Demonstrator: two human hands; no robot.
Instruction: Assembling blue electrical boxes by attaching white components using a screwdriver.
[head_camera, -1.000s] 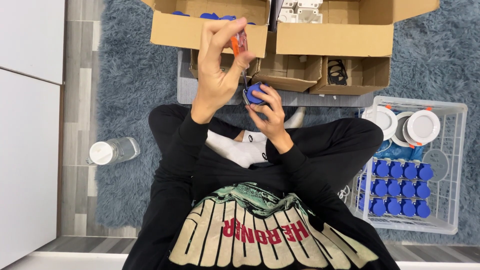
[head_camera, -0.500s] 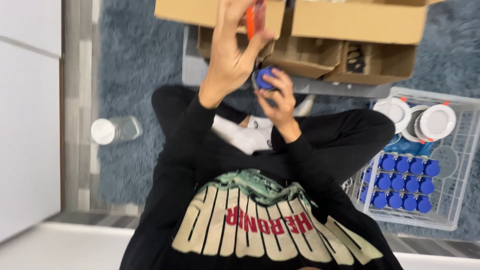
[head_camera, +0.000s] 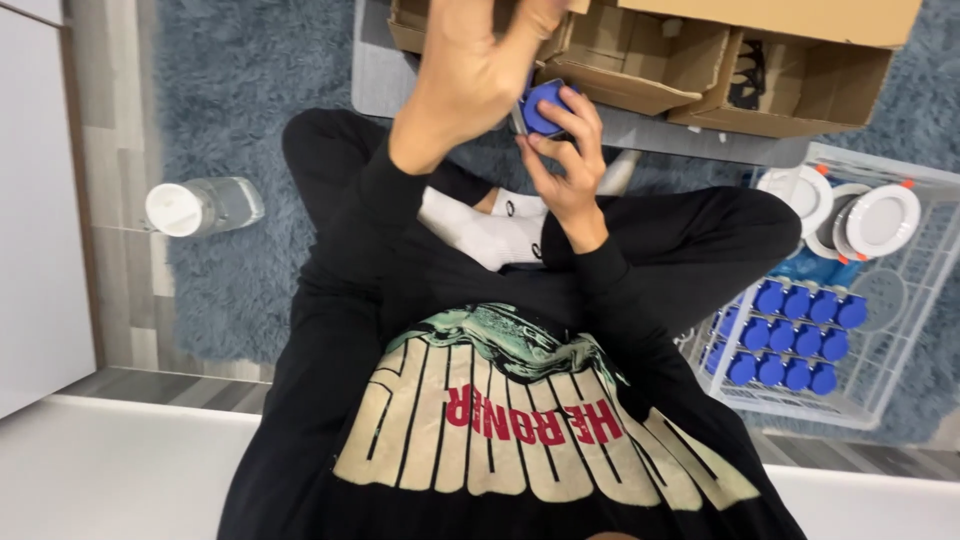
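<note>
I sit cross-legged on a shaggy blue-grey rug. My right hand (head_camera: 562, 165) holds a small round blue part (head_camera: 545, 105) up in front of the cardboard boxes. My left hand (head_camera: 470, 75) is raised just left of it, its fingers closed around a screwdriver (head_camera: 517, 118). Only a short piece of the metal shaft shows beside the blue part. The handle and my fingertips are cut off by the top edge. The two hands nearly touch at the blue part.
Open cardboard boxes (head_camera: 790, 95) stand ahead on a grey board. A white wire basket (head_camera: 890, 385) at my right holds several blue parts (head_camera: 790, 340) and white round lamp discs (head_camera: 882, 220). A clear bottle with a white cap (head_camera: 200, 205) lies at the left, beside a white cabinet (head_camera: 35, 230).
Both hands stay together on the blue part while the view has tilted down and closer. The screwdriver's orange handle has slid out of the top of the picture.
</note>
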